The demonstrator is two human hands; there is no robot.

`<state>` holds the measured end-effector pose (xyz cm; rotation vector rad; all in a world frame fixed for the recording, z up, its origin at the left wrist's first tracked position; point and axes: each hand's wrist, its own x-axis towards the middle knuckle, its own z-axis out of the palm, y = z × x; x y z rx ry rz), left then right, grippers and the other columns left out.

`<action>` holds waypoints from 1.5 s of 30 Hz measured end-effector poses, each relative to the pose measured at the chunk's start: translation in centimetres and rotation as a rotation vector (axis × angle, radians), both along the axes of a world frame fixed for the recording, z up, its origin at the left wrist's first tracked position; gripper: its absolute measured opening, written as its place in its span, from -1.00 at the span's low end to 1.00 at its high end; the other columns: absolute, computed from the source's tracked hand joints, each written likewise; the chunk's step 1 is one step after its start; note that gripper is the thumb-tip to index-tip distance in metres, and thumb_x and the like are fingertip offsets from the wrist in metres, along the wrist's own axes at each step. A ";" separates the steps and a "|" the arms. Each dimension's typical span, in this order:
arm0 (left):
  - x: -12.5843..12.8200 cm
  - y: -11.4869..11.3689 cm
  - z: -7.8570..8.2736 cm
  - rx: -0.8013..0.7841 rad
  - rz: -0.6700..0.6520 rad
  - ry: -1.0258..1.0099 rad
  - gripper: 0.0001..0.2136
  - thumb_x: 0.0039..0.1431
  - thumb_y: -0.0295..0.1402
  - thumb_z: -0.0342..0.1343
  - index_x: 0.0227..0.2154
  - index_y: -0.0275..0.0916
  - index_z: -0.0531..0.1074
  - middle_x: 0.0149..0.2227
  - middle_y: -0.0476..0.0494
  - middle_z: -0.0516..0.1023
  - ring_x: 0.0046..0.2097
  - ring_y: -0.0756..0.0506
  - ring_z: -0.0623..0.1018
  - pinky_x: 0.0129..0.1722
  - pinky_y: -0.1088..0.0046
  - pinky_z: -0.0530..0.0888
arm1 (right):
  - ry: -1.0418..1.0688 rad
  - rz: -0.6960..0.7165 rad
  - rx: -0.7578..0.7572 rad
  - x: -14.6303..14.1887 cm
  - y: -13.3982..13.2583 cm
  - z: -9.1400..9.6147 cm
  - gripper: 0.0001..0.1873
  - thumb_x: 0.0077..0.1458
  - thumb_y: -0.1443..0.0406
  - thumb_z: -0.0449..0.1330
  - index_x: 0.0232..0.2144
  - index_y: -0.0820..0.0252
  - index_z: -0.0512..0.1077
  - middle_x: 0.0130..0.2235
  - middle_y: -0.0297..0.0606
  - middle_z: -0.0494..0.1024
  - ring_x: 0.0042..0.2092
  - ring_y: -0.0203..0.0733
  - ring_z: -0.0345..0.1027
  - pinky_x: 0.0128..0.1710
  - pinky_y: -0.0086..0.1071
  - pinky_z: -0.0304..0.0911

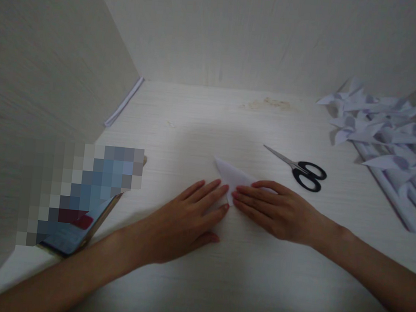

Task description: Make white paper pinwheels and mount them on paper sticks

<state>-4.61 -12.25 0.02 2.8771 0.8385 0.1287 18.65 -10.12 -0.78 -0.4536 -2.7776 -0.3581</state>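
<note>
A folded white paper (231, 174) lies on the pale wooden table (204, 121), its pointed tip aimed to the far left. My left hand (183, 222) lies flat with fingers stretched out, fingertips pressing the paper's near edge. My right hand (272, 209) also lies flat on the paper from the right, fingers together and extended. The fingertips of both hands nearly meet over the paper. Most of the paper is hidden beneath my hands.
Black-handled scissors (300, 170) lie just beyond my right hand. A heap of folded paper shapes and rolled paper tubes (389, 139) fills the right side. A blurred box (79, 197) stands at the left by the side wall. A thin paper stack (124, 103) leans at the back left.
</note>
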 end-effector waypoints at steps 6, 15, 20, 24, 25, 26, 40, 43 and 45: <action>0.0 0.0 -0.1 -0.004 0.002 0.015 -0.46 0.09 -0.17 -0.07 0.08 -0.34 0.03 0.16 -0.35 0.07 0.19 -0.22 0.03 0.10 0.17 0.09 | -0.026 -0.007 -0.017 0.2 0.1 -0.1 -0.70 0.10 0.47 -0.04 -0.11 0.34 0.32 -0.07 -0.20 0.44 -0.02 -0.21 0.26 -0.05 -0.26 0.22; 0.4 0.2 -0.1 -0.015 0.013 -0.019 -0.53 0.13 -0.21 -0.11 0.06 -0.35 0.08 0.13 -0.30 0.15 0.19 -0.17 0.04 0.14 0.18 0.01 | -0.014 -0.092 -0.219 -0.3 -0.1 0.3 -0.66 0.09 0.40 -0.09 -0.11 0.41 0.31 -0.03 -0.09 0.40 0.01 -0.16 0.23 0.00 -0.20 0.16; 0.8 0.4 0.5 -0.048 0.013 -0.050 -0.56 0.11 -0.20 -0.08 0.00 -0.37 0.15 0.08 -0.33 0.22 0.17 -0.15 0.09 0.14 0.21 0.02 | -0.055 -0.291 -0.318 -1.5 -0.4 0.6 -0.62 0.11 0.38 -0.15 -0.05 0.42 0.23 0.05 -0.02 0.29 0.11 -0.17 0.08 0.09 -0.12 0.01; 0.9 0.6 0.6 -0.061 0.003 -0.051 -0.59 0.11 -0.22 -0.08 -0.03 -0.36 0.19 0.05 -0.32 0.25 0.16 -0.16 0.12 0.13 0.22 0.05 | -0.105 -0.316 -0.373 -2.1 0.1 1.1 -0.56 0.14 0.31 -0.20 0.05 0.42 0.09 0.09 0.00 0.22 0.14 -0.16 0.03 0.10 -0.06 -0.03; 0.9 0.6 0.6 -0.065 0.000 -0.052 -0.60 0.12 -0.22 -0.08 -0.04 -0.36 0.19 0.04 -0.32 0.26 0.16 -0.16 0.12 0.13 0.22 0.05 | -0.116 -0.314 -0.377 -2.3 0.3 1.3 -0.55 0.15 0.30 -0.21 0.05 0.42 0.09 0.09 0.01 0.21 0.14 -0.14 0.03 0.09 -0.05 -0.03; 0.9 0.7 0.5 -0.071 -0.002 -0.055 -0.61 0.11 -0.22 -0.08 -0.04 -0.35 0.19 0.04 -0.32 0.26 0.16 -0.16 0.13 0.13 0.21 0.05 | -0.126 -0.310 -0.382 -2.5 0.5 1.5 -0.56 0.15 0.30 -0.22 0.04 0.42 0.10 0.10 0.02 0.21 0.14 -0.13 0.02 0.09 -0.04 -0.03; 1.0 0.8 0.4 -0.085 -0.020 -0.073 -0.62 0.09 -0.23 -0.05 -0.06 -0.34 0.21 -0.05 -0.27 0.31 0.06 -0.17 0.25 0.09 0.21 0.12 | -0.188 -0.295 -0.409 -3.9 3.1 1.9 -0.52 0.16 0.33 -0.26 0.09 0.49 0.00 0.12 0.09 0.14 0.16 -0.04 -0.03 0.06 0.03 -0.06; 1.1 0.8 0.2 -0.078 -0.017 -0.085 -0.61 0.09 -0.21 -0.07 -0.06 -0.34 0.21 -0.06 -0.29 0.31 0.05 -0.18 0.26 0.08 0.20 0.13 | -0.167 -0.293 -0.383 -3.8 3.0 1.2 -0.53 0.16 0.34 -0.27 0.09 0.47 0.00 0.14 0.07 0.09 0.17 -0.05 -0.08 0.07 0.06 -0.11; 1.0 0.8 0.1 -0.062 -0.008 -0.092 -0.60 0.09 -0.20 -0.07 -0.06 -0.35 0.21 -0.06 -0.30 0.30 0.04 -0.19 0.26 0.07 0.19 0.14 | -0.143 -0.303 -0.377 -3.7 2.9 0.7 -0.53 0.17 0.32 -0.27 0.10 0.44 -0.01 0.16 0.02 0.06 0.18 -0.08 -0.11 0.08 0.07 -0.13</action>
